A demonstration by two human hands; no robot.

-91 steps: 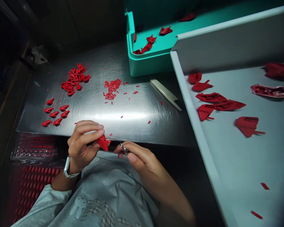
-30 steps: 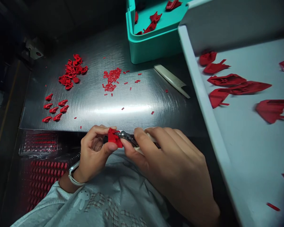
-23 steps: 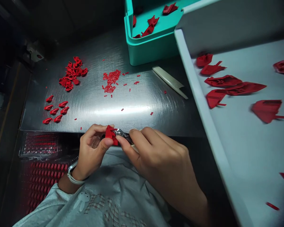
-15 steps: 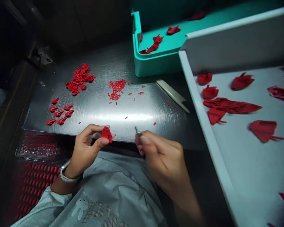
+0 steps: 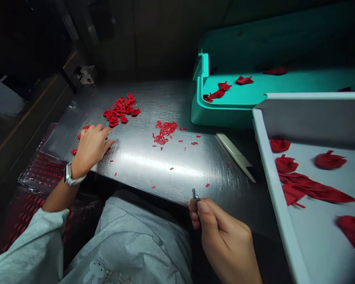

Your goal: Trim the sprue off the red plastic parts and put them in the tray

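My left hand (image 5: 91,148) is palm down over the group of small red plastic parts (image 5: 74,151) at the left of the metal table. Its thumb and fingers are apart; a red part shows between them, and others lie partly hidden beneath the hand. My right hand (image 5: 225,232), closed in a pinch, holds a small dark metal-tipped tool (image 5: 194,194) by the table's front edge, tip upward. Tiny red chips (image 5: 165,131) form a loose pile mid-table, with a few scattered nearer me. Behind my left hand sits a heap of larger red parts (image 5: 122,109).
A teal bin (image 5: 221,116) with several red pieces stands at the back right. The white tray (image 5: 279,221) at right holds more red pieces. A pale flat strip (image 5: 235,157) lies beside it. Clear trays of red parts (image 5: 43,169) sit below the table's left end.
My left hand has moved left and away from me, from the front edge to the small red parts; the red part it pinched no longer shows in its fingers. The view has shifted.
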